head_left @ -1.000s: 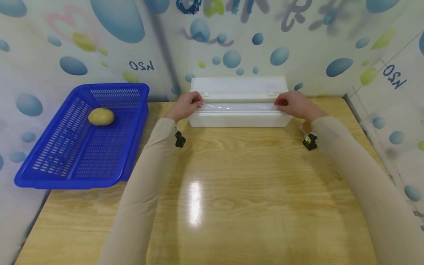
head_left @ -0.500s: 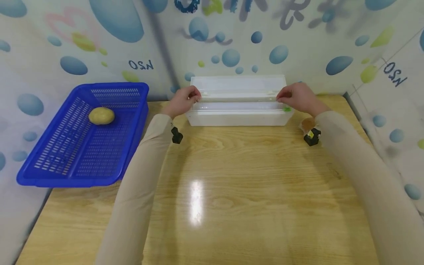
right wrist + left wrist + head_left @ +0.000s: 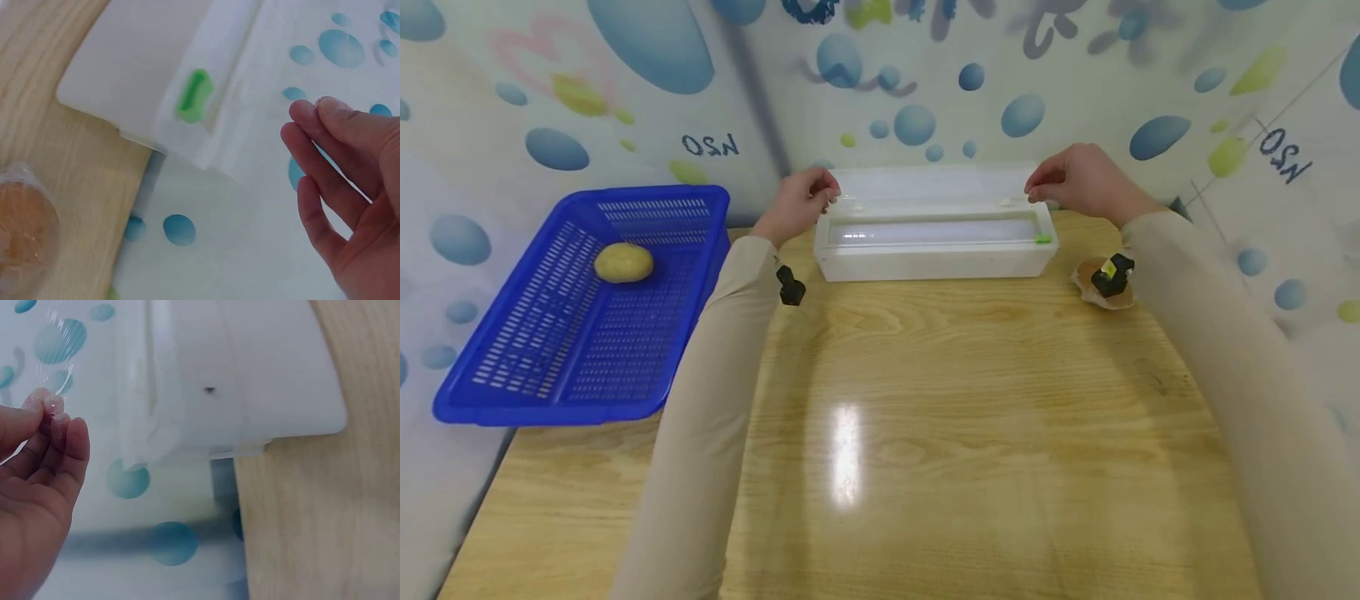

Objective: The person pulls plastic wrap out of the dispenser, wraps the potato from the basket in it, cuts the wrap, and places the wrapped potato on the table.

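Observation:
A white cling film box [image 3: 932, 267] stands at the back of the table with its lid [image 3: 925, 183] tipped up against the wall. Inside lies the film roll [image 3: 940, 232]; a green slider [image 3: 1043, 239] sits at the box's right end. Above the left end, my left hand [image 3: 797, 204] pinches one corner of the clear cling film [image 3: 57, 337] between thumb and fingers. My right hand [image 3: 1078, 183] pinches the other corner above the right end, its remaining fingers loosely bent. The transparent sheet between them is hard to make out.
On the left is a blue plastic basket [image 3: 647, 408] with a potato [image 3: 623, 263] in it. A round orange-brown thing in clear wrapping [image 3: 25, 231] lies right of the box, partly behind the right wrist camera [image 3: 1112, 275]. The patterned wall [image 3: 917, 83] rises directly behind the box.
Both hands have risen from the box's opening to above it, drawing the film up. The roll and the green slider have come into fuller view.

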